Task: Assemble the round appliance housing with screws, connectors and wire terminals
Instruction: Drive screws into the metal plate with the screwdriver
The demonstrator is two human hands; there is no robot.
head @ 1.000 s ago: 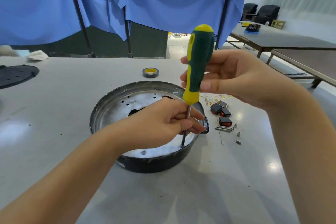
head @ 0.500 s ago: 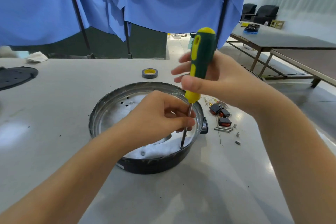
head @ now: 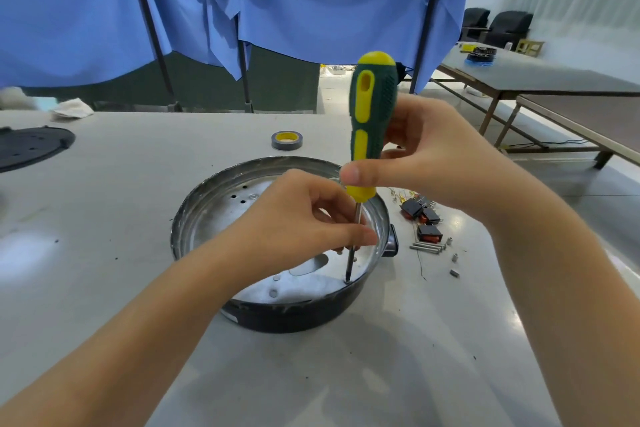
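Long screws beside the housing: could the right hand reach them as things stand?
Probably not straight away: the right hand grips the screwdriver. The long screws lie uncovered on the table right of the housing.

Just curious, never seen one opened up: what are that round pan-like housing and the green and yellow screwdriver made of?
The round black-walled housing looks like sheet metal inside: silvery, shiny, with punched holes. The green and yellow screwdriver seems to have a dimpled plastic or rubber handle and a thin, probably steel, shaft.
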